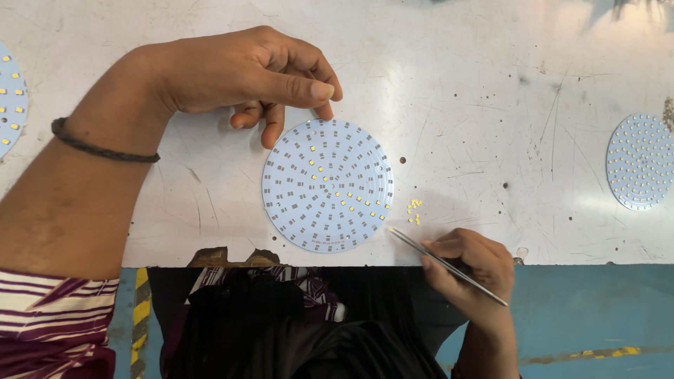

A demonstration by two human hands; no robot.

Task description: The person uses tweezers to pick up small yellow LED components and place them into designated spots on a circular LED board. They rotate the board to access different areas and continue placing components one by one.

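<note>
Pinching one pair of tweezers (pixel 449 265), right hand (pixel 472 267) nears one round board (pixel 328 184) (left hand (pixel 246 70) fingertips steady it); two more boards lie aside.

My work lies on a scratched, pale metal table (pixel 491 84) whose near edge runs across in front of me, with a blue floor (pixel 590 316) below it and a strip of yellow and black tape (pixel 141 309) down there on my left. At the far right of the table lies a second round white board (pixel 640 162) covered in small dots. At the far left edge another round board (pixel 10 98) shows in part, with yellow chips on it.
</note>
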